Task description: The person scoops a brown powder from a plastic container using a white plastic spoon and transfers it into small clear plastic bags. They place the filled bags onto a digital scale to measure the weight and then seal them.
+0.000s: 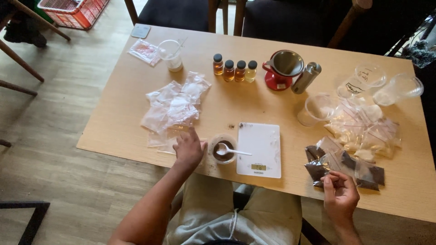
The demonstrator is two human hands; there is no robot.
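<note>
Sensibly, the left hand [188, 149], fingers spread on the worktop [227, 106] beside the small cup [222, 149] with its white spoon [229, 150], should steady that cup while the right hand [340, 194], fingertips pinching the dark-powder bag [344, 168], lifts it gently.

Four amber vials [235, 71], red dripper [282, 69], steel grinder [306, 77], orange basket [74, 11]

Beyond the left fingers [193, 136] stand four small capped bottles [235, 70] in a row; just beside those fingers sits one small cup [222, 149] holding one white spoon [231, 150]; next comes one white scale [259, 149]. By the right fingers [334, 179] lie two dark-filled bags [345, 165]; farther off, one red dripper [282, 69] and one metal grinder [306, 77].
</note>
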